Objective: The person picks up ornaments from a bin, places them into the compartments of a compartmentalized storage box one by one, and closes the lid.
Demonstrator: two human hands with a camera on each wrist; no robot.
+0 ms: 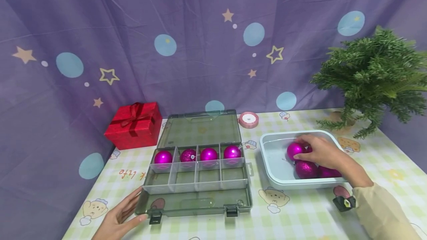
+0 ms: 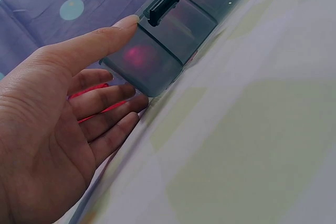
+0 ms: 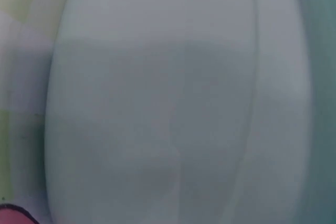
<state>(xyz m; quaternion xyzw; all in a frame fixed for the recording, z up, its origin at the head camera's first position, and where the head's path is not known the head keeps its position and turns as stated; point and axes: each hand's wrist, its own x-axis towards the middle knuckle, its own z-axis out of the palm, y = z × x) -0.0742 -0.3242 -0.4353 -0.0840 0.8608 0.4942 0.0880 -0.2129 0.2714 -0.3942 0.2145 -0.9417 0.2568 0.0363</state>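
Ball (image 1: 294,150): likely light, stiff, slick, brittle; best held lightly at 2 opposite sides. Right hand (image 1: 319,152): pinching ball. Left hand (image 1: 121,213): fingers loose, thumb touching box (image 1: 190,212).

Baubles (image 1: 306,170) lie in the tub (image 1: 300,185), right of the divided box (image 1: 181,203).
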